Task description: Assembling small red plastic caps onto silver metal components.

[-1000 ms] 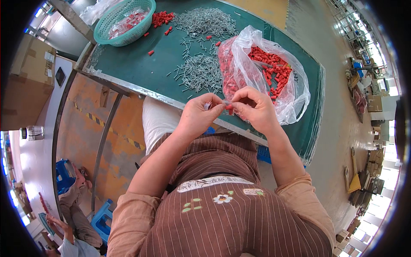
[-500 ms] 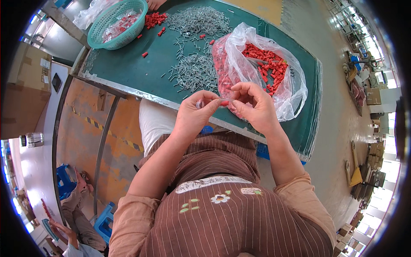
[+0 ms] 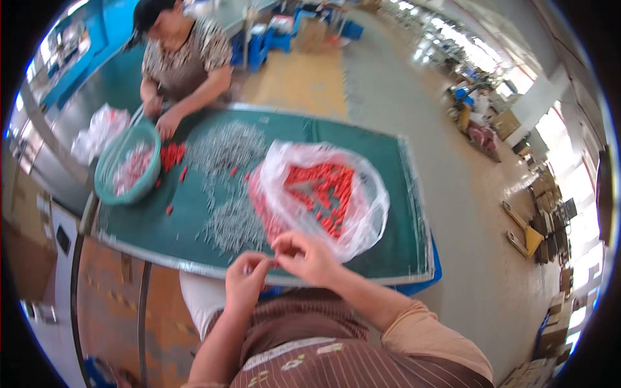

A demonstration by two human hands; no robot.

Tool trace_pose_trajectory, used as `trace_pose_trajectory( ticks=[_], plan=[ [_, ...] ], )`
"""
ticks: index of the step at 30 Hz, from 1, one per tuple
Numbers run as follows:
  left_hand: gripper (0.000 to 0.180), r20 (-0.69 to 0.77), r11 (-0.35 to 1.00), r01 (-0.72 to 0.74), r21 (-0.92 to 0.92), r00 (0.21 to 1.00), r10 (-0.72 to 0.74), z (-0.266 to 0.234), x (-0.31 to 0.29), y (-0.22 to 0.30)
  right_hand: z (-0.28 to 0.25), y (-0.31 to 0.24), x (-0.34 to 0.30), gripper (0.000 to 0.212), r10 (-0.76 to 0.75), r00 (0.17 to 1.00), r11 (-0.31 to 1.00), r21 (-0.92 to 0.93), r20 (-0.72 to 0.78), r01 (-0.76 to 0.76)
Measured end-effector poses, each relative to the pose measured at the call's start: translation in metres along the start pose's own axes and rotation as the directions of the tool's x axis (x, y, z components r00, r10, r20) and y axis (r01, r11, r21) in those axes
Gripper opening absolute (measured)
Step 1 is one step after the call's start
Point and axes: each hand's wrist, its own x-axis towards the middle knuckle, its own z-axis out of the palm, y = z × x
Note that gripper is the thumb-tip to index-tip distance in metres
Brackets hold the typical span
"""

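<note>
My left hand (image 3: 246, 279) and my right hand (image 3: 306, 260) meet at the table's near edge, thumbs and fingers pinched together. Between the fingertips is a small clear plastic bag, seen more plainly half a second ago; it is now mostly hidden and blurred, with a hint of red. Just beyond my right hand stands a large open clear plastic bag (image 3: 370, 216) holding red plugs (image 3: 326, 187). Left of that bag lie two heaps of grey screws, a near heap (image 3: 234, 225) and a far heap (image 3: 226, 145).
A co-worker (image 3: 184, 68) stands across the green table (image 3: 162, 229), one hand near loose red plugs (image 3: 172, 155). A green basket (image 3: 103, 174) with small filled bags sits at the left corner. On the right, a yellow pallet truck (image 3: 532, 239) stands beside stacked cartons.
My view has tipped up and turned, bringing the co-worker into sight. The table and my hands appear lower and further left. Both hands stay pinched together.
</note>
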Motion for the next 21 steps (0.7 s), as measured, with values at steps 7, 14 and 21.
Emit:
trace_pose_trajectory(
  ticks=[7,14,21],
  plan=[
    [0.005,0.090,1.000,-0.012,0.012,0.996,0.011,0.007,-0.006,0.004,-0.001,-0.002,-0.010,0.021,-0.049,0.999,0.998,-0.030,-0.021,0.049],
    [0.013,0.215,0.995,0.082,0.055,0.972,-0.092,0.010,-0.004,-0.008,-0.039,-0.010,-0.032,0.016,-0.093,0.987,0.977,-0.204,-0.131,0.065],
    [0.049,0.345,0.848,0.287,-0.446,0.929,-0.132,-0.008,0.011,-0.018,-0.212,-0.013,-0.090,0.008,-0.225,0.564,0.800,-0.481,-0.795,-0.360]
  ],
)
